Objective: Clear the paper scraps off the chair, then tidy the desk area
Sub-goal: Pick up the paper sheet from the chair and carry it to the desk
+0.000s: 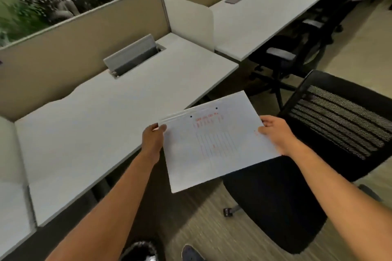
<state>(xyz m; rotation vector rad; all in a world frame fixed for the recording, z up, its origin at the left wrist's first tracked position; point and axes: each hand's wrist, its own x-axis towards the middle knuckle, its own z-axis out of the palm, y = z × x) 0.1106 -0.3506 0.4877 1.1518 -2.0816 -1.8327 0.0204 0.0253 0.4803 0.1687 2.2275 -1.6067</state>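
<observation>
**Holding Paper Sheets Above the Chair Seat**

Starting nearest the camera, a shoe [192, 253] and a dark, blurred object sit at the lower edge, above striped carpet [203, 207]. Both forearms extend forward.

**Grip state.** The left hand [153, 138] pinches the left edge of the paper sheets [214, 150], thumb on top and fingers beneath. The right hand [273, 133] clamps the right edge the same way. Neither hand is spread.

**Location of the sheets.** The sheets are held in the air, roughly level, between the desk [101, 116] edge and the black chair seat [273, 203]. They touch neither surface.

**Hazards.**
- The far edge shows offset layers, so the stack is loose. An uneven pinch could let a lower sheet slide out and fall to the carpet.
- A pull from both hands in opposite directions could tear or crease the paper.
- The mesh chair backrest [339, 121] stands just beside the right hand; a swing to that side could snag a corner.

**Appearance.** The sheets are white, with two punched holes near the far edge and red printed text above ruled columns. The print is too blurred to read.

Farther back, an open cable hatch [133, 57] sits in the desk before the beige partition [84, 34].
</observation>
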